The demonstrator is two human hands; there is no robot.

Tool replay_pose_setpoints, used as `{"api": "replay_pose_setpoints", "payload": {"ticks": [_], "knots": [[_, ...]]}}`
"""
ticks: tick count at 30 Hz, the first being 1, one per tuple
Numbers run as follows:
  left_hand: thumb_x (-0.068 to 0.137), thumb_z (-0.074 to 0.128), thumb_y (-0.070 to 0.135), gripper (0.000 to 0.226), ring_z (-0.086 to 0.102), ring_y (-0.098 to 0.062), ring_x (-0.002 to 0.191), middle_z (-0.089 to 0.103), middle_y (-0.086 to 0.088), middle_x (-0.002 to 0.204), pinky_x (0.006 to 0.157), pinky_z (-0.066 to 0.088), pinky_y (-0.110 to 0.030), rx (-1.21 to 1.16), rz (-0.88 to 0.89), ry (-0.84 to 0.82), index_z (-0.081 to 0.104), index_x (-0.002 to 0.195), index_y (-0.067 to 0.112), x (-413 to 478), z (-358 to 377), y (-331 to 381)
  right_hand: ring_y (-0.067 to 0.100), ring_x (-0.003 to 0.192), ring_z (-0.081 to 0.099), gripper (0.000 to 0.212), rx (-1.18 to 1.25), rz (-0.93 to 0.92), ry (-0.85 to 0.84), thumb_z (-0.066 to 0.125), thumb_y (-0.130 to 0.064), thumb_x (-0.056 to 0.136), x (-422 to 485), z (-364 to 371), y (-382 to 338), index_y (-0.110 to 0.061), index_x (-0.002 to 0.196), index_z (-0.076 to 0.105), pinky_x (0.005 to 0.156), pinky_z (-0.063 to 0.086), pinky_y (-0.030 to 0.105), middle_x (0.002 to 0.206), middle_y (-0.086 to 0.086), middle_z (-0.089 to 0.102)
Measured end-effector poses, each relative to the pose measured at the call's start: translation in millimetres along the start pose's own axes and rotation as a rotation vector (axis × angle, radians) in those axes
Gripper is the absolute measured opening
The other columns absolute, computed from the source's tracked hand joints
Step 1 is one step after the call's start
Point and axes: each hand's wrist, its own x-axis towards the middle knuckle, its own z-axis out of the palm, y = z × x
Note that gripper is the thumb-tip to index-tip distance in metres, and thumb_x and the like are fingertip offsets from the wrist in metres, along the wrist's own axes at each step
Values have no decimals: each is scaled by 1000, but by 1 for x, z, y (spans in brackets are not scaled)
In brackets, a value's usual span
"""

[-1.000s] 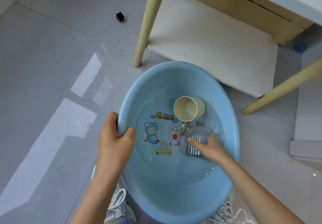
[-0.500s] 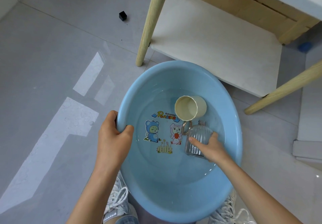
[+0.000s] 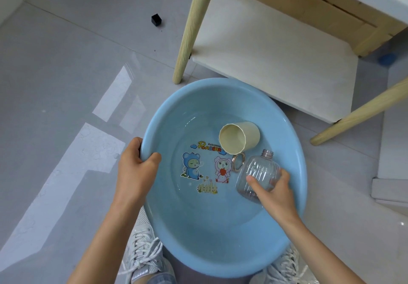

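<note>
left hand grips the basin rim, right hand grasps the clear bottle beside a cup in water.

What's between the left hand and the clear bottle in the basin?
Head view: the basin floor under shallow water, printed with cartoon figures, and a gold ring next to the bottle. The left hand grips the rim.

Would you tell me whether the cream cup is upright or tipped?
Tipped: the cream cup lies on its side in the blue basin, its round mouth showing.
</note>
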Motion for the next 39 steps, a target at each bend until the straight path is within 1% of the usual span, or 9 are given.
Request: {"api": "replay_pose_setpoints", "payload": {"ticks": [8, 11, 18, 24, 27, 29, 31, 35, 39], "knots": [[80, 57, 4, 13, 49, -23, 67, 54, -12, 78, 62, 41, -35, -23, -59, -23, 54, 92, 0, 31, -7, -8, 16, 116, 56, 90, 103, -133, -2, 84, -37, 68, -18, -2, -1, -20, 138, 30, 101, 45, 38, 126, -5, 55], [82, 56, 2, 11, 48, -23, 65, 53, -11, 76, 60, 39, -32, -15, -78, -24, 54, 92, -2, 40, -9, -15, 15, 115, 57, 96, 93, -169, -29, 85, -46, 62, -22, -1, -3, -25, 138, 29, 101, 46, 38, 127, -6, 56], [81, 58, 4, 6, 46, -24, 66, 51, -9, 72, 60, 39, -32, -25, -123, -22, 52, 81, 4, 45, -12, -37, 13, 105, 59, 88, 88, -303, -42, 89, -38, 58, -26, 1, -17, -43, 122, 29, 88, 48, 30, 117, -15, 54], [66, 56, 23, 30, 47, -25, 66, 52, -7, 75, 61, 40, -33, 24, -97, -38, 49, 89, 5, 45, -12, -41, 6, 107, 56, 91, 85, -379, -77, 84, -45, 51, -26, 0, -30, -39, 122, 28, 88, 43, 21, 120, -21, 48], [83, 62, 19, 34, 54, -20, 83, 56, -2, 104, 67, 42, -31, 115, -7, 32, 44, 111, 10, 42, -8, -43, 4, 108, 54, 93, 89, -415, -98, 80, -52, 48, -27, -3, -37, -40, 121, 25, 89, 43, 19, 122, -18, 46], [85, 64, 14, 45, 50, -20, 113, 46, -4, 134, 87, 40, -30, 205, 189, 132, 41, 124, 9, 37, -3, -38, 0, 109, 53, 91, 81, -443, -109, 77, -57, 47, -27, -6, -43, -41, 119, 23, 89, 43, 18, 121, -25, 42], [84, 67, 16, 50, 38, -20, 132, 35, -7, 147, 102, 31, -26, 286, 470, 155, 43, 126, 7, 30, 5, -30, 0, 108, 53, 88, 70, -467, -125, 77, -57, 47, -28, -9, -48, -45, 115, 22, 89, 44, 20, 118, -33, 39], [77, 66, 54, 75, 29, -15, 140, 33, -5, 150, 112, 24, -23, 332, 804, -213, 41, 133, 11, 13, 24, -14, 0, 107, 56, 89, 64, -493, -174, 80, -57, 45, -31, -17, -59, -43, 113, 24, 91, 49, 29, 115, -35, 42], [58, 73, 70, 105, 21, 8, 136, 30, 12, 150, 108, 18, -8, 360, 752, -581, 21, 143, 37, -3, 36, -11, 2, 105, 60, 90, 50, -515, -248, 85, -53, 45, -34, -24, -73, -40, 113, 27, 91, 51, 34, 116, -30, 48]]}}
